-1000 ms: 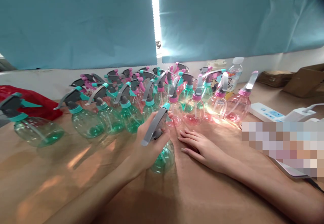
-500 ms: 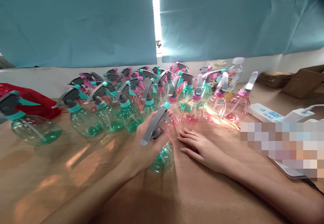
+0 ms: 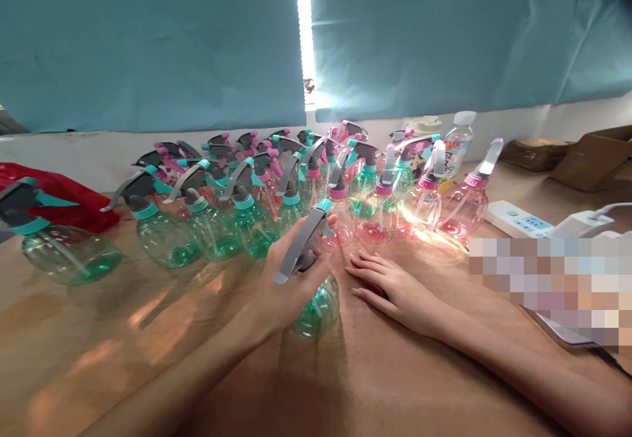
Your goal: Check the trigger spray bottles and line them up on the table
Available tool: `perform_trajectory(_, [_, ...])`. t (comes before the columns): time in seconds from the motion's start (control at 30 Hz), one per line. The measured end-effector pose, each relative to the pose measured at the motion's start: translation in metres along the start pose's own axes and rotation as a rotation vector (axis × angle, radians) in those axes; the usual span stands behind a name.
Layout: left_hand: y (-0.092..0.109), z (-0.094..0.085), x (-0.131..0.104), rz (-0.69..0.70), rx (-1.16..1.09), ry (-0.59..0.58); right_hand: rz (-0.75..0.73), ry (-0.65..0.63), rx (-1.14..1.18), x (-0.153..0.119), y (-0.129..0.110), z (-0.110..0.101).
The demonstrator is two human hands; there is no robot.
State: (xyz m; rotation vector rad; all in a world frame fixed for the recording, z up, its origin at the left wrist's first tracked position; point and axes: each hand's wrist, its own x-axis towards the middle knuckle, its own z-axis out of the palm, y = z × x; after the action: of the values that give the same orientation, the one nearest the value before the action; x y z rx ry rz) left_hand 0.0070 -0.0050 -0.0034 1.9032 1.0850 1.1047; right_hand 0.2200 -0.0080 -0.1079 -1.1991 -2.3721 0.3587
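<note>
My left hand (image 3: 286, 269) is wrapped round the neck of a green spray bottle (image 3: 316, 312) with a grey trigger head and a teal nozzle. The bottle stands upright on the brown tabletop (image 3: 405, 378); its collar is hidden behind my fingers. To the right of it, my right hand (image 3: 388, 282) lies palm down on the table, fingers stretched out and holding nothing. Just beyond my hands is a row of green spray bottles (image 3: 257, 230) on the left and pink spray bottles (image 3: 378, 220) on the right. Several more with teal or pink nozzles crowd behind them.
Far left, one green spray bottle (image 3: 69, 256) stands apart before a red bag (image 3: 93, 203). On the right are a white power strip (image 3: 513, 220) with a plug, a blurred-out device, a clear bottle with a white cap (image 3: 461, 141) and a cardboard box (image 3: 592, 160). Blue curtains (image 3: 148, 42) hang behind.
</note>
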Motion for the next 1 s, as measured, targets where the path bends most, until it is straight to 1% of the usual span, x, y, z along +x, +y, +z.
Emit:
perform_trajectory(0.1, [0.001,-0.001,0.0,-0.004,0.008,-0.007,-0.002,0.002,-0.003,0.0,0.0,0.0])
perform_trajectory(0.2, [0.002,-0.001,0.0,0.022,0.047,0.002,-0.005,-0.008,-0.016,0.0,0.001,0.0])
perform_trajectory(0.43, [0.006,-0.002,-0.001,0.061,0.129,0.07,-0.004,-0.002,-0.002,0.0,0.0,-0.001])
perform_trajectory(0.53, [0.008,-0.002,-0.002,0.05,0.186,0.099,-0.003,0.004,-0.001,0.0,-0.001,-0.001])
perform_trajectory(0.6, [0.01,-0.002,-0.003,0.034,0.167,0.101,-0.006,0.003,-0.002,0.001,-0.001,-0.001])
perform_trajectory(0.77, [0.01,-0.003,-0.001,0.013,0.061,0.06,-0.001,-0.007,-0.005,0.0,-0.001,-0.002])
perform_trajectory(0.9, [0.005,-0.003,0.001,0.016,0.049,0.037,-0.008,0.015,0.011,0.0,0.0,-0.002])
perform_trajectory(1.0, [0.001,-0.002,0.002,0.025,0.056,0.042,-0.003,0.005,-0.003,0.0,0.0,-0.002])
